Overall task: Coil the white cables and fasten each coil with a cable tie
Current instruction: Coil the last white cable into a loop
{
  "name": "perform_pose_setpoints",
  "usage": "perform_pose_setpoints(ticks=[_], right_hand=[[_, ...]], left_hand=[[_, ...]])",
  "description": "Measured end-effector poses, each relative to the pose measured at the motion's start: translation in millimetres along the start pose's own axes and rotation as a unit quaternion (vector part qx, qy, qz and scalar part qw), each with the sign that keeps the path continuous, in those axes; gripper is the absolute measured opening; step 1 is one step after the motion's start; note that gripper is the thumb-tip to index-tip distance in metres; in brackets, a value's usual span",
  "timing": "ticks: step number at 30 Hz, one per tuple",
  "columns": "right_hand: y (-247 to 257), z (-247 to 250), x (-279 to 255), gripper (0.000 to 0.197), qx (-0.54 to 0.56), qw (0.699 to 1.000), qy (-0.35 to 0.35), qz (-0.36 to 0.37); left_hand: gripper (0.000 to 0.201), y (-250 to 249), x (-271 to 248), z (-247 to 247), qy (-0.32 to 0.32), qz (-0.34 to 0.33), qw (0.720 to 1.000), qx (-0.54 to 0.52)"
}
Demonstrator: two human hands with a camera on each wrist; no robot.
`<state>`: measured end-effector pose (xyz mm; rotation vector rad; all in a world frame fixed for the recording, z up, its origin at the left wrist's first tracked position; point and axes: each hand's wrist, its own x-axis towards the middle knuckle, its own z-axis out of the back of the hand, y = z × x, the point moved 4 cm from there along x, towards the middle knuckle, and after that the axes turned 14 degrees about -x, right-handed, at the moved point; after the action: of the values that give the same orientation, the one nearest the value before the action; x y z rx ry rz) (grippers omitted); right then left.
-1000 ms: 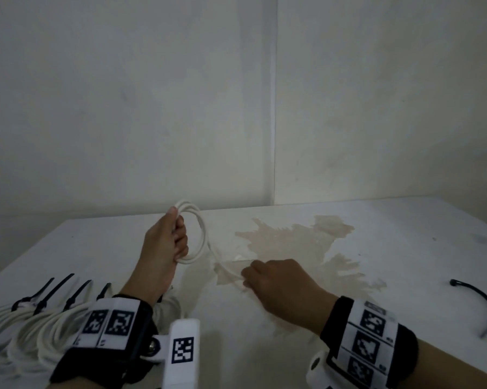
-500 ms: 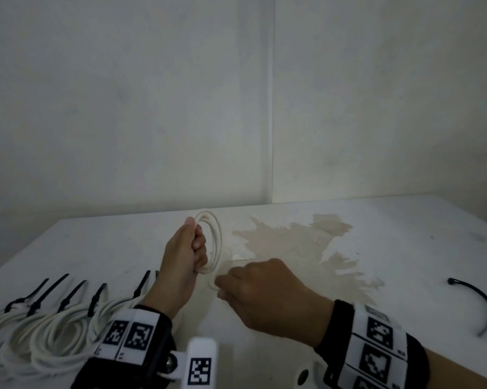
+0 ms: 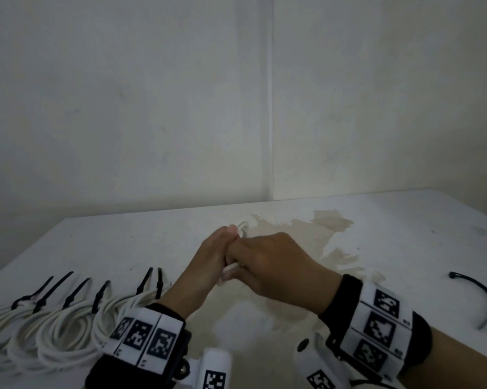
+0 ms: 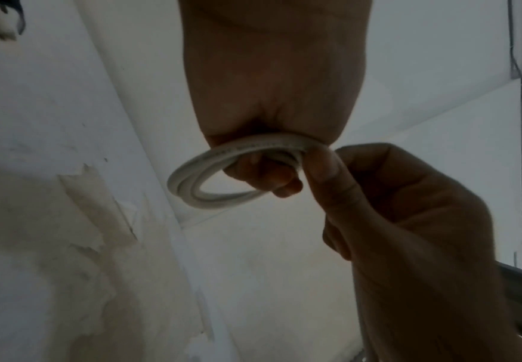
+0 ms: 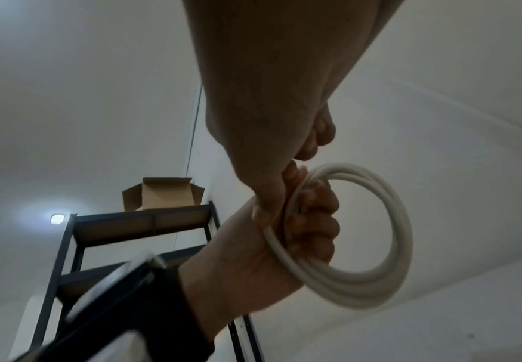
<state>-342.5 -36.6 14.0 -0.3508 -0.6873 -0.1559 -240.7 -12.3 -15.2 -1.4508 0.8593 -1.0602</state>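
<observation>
White round cable, wound into a small coil (image 5: pixel 374 247), sits in your left hand (image 3: pixel 205 265), whose fingers (image 5: pixel 315 220) curl through the loop and grip it above the white desk (image 3: pixel 405 234). Your right hand (image 3: pixel 270 262) meets the left from the side, its thumb and fingers (image 4: pixel 324 169) pinching the coil's strands where the left hand holds them. Both hands hover just short of the brown stain (image 3: pixel 315 231) at the desk's middle. Left of that stain, near the front edge, lies a row of finished white cable coils (image 3: pixel 56 329), each bound with a black cable tie (image 3: pixel 71 293). Right of the stain, well apart from your hands, a loose curved black cable tie (image 3: pixel 481 299) lies on bare desk surface, with room around it toward the right edge.
</observation>
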Motion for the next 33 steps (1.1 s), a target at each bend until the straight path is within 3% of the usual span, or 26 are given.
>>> perform_pose_setpoints(ticks=[2, 5, 10, 13, 15, 22, 26, 33], right_hand=[[-11, 5, 2, 0.026, 0.065, 0.997, 0.022, -0.045], [-28, 2, 1, 0.036, 0.116, 0.984, 0.096, -0.091], [-56, -1, -2, 0.021, 0.157, 0.970, 0.092, -0.160], [-60, -5, -4, 0.013, 0.161, 0.966, 0.094, -0.179], [-62, -5, -4, 0.019, 0.168, 0.965, 0.084, -0.186], [-67, -8, -4, 0.023, 0.177, 0.957, 0.070, -0.219], [-54, -11, -4, 0.039, 0.248, 0.935, 0.044, -0.252], [-40, -20, -2, 0.019, 0.389, 0.870, 0.056, -0.296]], left_hand=[[0.027, 0, -2, -3, 0.013, 0.025, 0.999, 0.023], [0.047, -2, -7, -9, 0.029, 0.067, 0.997, -0.020], [0.049, 2, -14, -14, 0.047, 0.118, 0.988, -0.093], [0.047, 1, -14, -15, 0.045, 0.107, 0.989, -0.087], [0.046, -3, -13, -15, 0.037, 0.096, 0.991, -0.091], [0.044, -12, -8, -8, -0.034, 0.057, 0.977, -0.201], [0.043, -13, -8, -4, -0.054, 0.034, 0.973, -0.220], [0.045, -16, -5, 3, -0.094, 0.022, 0.952, -0.290]])
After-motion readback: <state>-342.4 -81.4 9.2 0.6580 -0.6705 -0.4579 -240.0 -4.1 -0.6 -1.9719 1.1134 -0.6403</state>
